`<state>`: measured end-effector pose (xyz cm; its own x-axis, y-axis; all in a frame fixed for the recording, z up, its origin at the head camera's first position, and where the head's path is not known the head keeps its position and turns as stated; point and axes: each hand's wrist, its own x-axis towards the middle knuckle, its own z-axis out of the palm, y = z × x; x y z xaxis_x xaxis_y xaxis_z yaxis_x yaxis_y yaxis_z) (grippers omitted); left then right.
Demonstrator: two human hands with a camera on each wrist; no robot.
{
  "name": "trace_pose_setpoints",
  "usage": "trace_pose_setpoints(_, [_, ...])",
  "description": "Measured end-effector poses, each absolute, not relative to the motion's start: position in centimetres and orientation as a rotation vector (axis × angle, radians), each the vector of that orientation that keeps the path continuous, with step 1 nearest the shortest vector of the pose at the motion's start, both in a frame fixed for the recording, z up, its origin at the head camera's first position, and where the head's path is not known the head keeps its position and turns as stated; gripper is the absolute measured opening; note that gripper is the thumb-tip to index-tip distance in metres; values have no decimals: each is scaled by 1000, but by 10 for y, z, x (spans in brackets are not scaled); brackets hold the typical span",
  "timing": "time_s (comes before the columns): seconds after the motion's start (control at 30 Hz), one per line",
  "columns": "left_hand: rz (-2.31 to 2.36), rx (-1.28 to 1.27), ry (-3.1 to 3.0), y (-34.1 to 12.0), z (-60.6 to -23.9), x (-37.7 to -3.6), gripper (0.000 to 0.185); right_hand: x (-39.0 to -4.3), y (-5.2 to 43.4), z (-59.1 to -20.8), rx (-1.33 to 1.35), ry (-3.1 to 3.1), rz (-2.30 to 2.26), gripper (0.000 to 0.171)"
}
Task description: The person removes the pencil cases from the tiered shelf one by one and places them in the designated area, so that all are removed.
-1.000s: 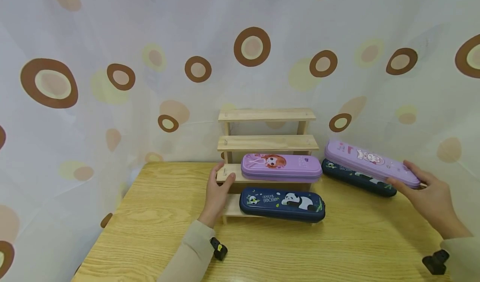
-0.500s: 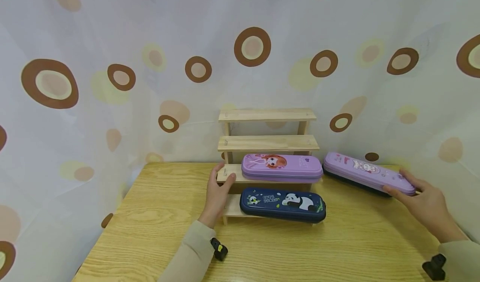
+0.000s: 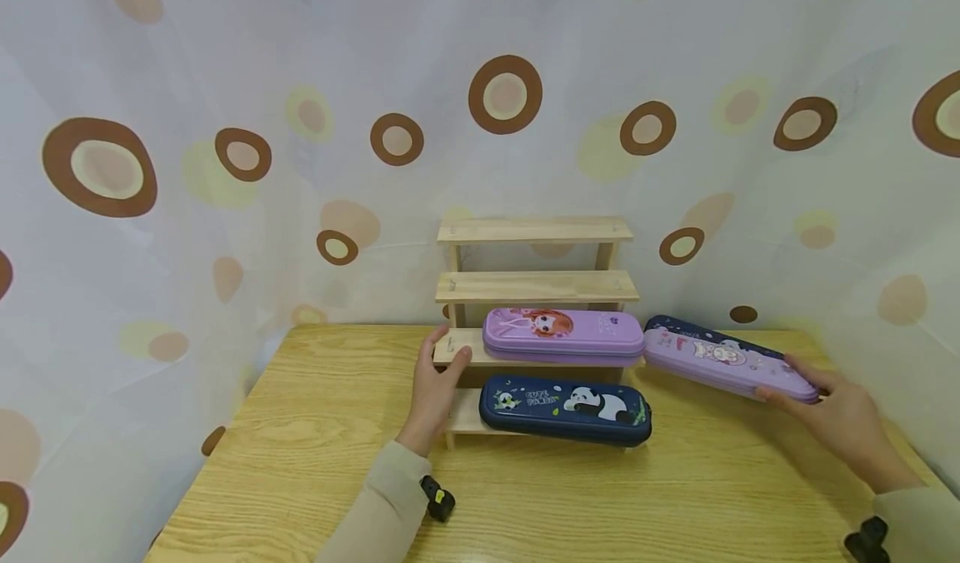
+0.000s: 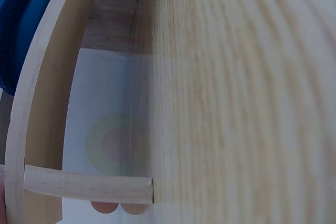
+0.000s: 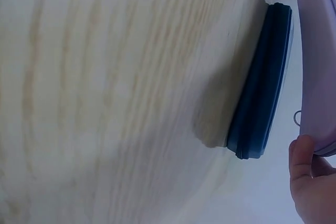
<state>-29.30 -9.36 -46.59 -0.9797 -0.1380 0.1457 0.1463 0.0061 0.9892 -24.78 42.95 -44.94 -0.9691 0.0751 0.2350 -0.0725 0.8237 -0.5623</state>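
My right hand grips the right end of a lilac pencil case, thumb on the near side. The right wrist view shows this lilac case raised off the table, apart from a dark blue pencil case lying there. In the head view it partly covers that blue case. My left hand holds the left end of a step on the wooden tiered shelf. Beside it, a purple pencil case with a doll picture lies on that step; a navy panda pencil case lies on the lowest.
The two upper steps of the shelf rise behind the cases. A wood-grain table extends around it. A patterned curtain hangs close behind and along both sides.
My right hand has brought the lilac pencil case down and toward me, first over the blue case and now nearer its front. More of the blue case's top shows again. My left hand stays put.
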Motion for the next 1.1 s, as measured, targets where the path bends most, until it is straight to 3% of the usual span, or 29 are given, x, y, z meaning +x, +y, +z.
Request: trace_pose_setpoints(1.1, [-2048,-2,-2116,-94,-461,-290,58,-244,433,-457,-39,-2970,759,91])
